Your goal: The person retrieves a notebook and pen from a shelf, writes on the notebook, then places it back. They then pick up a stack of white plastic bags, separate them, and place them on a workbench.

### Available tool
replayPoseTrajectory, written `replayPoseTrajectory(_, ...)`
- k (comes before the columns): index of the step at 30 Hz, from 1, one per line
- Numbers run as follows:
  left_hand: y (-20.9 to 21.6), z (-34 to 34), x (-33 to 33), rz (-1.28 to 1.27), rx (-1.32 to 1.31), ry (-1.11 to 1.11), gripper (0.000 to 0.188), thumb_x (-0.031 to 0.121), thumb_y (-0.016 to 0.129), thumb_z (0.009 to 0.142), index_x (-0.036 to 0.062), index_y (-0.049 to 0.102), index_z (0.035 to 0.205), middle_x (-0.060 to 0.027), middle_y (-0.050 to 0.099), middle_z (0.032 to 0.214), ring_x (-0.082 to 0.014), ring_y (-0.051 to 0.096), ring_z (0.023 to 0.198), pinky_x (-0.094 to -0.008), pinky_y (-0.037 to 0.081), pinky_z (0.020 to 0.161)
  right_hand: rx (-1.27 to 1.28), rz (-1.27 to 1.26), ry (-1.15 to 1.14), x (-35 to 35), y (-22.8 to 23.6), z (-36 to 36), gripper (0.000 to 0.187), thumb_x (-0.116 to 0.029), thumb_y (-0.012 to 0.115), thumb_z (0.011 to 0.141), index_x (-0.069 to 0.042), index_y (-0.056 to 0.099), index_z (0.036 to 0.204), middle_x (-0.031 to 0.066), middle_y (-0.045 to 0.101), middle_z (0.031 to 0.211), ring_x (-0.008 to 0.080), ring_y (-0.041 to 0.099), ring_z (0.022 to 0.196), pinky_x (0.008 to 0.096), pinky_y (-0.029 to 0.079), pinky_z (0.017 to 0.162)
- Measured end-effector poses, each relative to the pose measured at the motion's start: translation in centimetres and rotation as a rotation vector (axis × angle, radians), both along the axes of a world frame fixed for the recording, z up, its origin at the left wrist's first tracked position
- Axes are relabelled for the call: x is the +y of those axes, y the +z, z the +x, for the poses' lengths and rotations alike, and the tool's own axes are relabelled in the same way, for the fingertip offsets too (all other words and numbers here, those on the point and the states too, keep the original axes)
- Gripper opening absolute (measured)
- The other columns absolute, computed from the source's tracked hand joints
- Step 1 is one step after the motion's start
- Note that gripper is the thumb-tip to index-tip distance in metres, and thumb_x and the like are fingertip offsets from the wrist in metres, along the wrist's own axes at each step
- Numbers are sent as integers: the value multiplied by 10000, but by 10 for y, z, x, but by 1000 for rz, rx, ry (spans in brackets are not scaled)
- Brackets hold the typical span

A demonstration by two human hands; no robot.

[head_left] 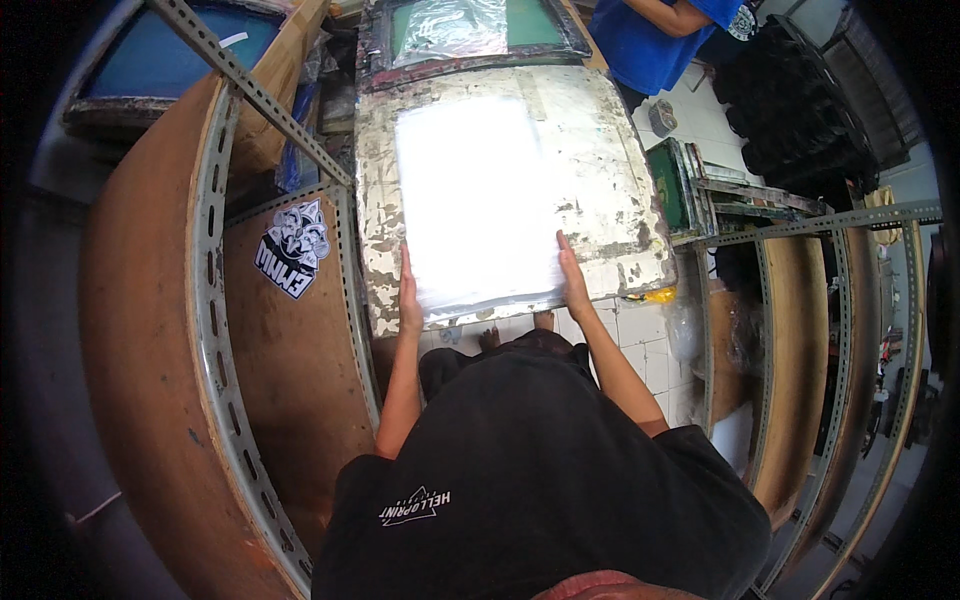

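A stack of bright white sheets [480, 200] lies on a worn, paint-flaked board [600, 170] in front of me. Its surface is overexposed, but several thin layers show along its near edge. My left hand [409, 298] holds the stack's left side near the front corner, fingers pointing away from me along the edge. On the opposite side, my right hand [573, 278] grips the right edge at about the same height. The undersides of both hands are hidden.
Beyond the board lies a green screen-printing frame [540, 30] with clear plastic on it. A wooden-panelled metal rack [215, 250] stands close on my left, another shelf rack [790, 300] on my right. A person in a blue shirt [650, 45] stands at the far right.
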State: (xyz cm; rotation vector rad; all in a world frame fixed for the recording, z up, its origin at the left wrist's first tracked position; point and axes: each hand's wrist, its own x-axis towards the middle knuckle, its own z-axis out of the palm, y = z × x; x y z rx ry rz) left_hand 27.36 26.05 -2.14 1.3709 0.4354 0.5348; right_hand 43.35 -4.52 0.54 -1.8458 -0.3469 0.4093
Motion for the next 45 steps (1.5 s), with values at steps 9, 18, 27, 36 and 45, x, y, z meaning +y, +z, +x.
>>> replayPoseTrajectory(9, 2, 0, 2, 1, 18, -31, 686, 444, 190, 1144, -10, 143, 1657, -162, 123, 1747, -280, 93, 1618, -401, 42, 1314, 170, 380, -88, 1, -16, 3, 696, -449, 343, 1125, 13, 263, 1639, 166, 253, 1719, 275, 186, 1604, 386, 108, 1297)
replayPoseTrajectory(18, -2, 1, 3, 1, 24, -44, 685, 448, 185, 1145, -8, 157, 1655, -162, 136, 1745, -281, 105, 1616, -401, 52, 1313, 115, 265, -58, -1, -13, 5, 701, -456, 360, 1117, 11, 285, 1634, 171, 283, 1708, 272, 209, 1597, 384, 111, 1295)
replayPoseTrajectory(27, -2, -1, 3, 8, 24, -69, 684, 451, 180, 1146, -7, 171, 1654, -162, 149, 1743, -281, 118, 1613, -400, 62, 1311, 93, 156, -24, -2, -11, 4, 722, -500, 365, 1108, -39, 265, 1654, 143, 239, 1730, 271, 159, 1609, 394, 93, 1296)
replayPoseTrajectory(36, -5, 1, 4, 20, 26, -79, 683, 454, 175, 1148, -5, 185, 1652, -162, 162, 1741, -281, 130, 1611, -400, 72, 1310, 69, 142, -7, -3, -8, 4, 730, -508, 373, 1103, -37, 275, 1651, 145, 250, 1726, 272, 171, 1606, 392, 95, 1295)
replayPoseTrajectory(45, -7, 6, 3, 32, 39, -90, 683, 458, 170, 1149, -4, 199, 1651, -162, 175, 1738, -281, 142, 1608, -399, 82, 1308, 40, 135, -11, -4, -18, 9, 727, -497, 373, 1106, -12, 285, 1641, 155, 275, 1714, 275, 198, 1598, 388, 106, 1293)
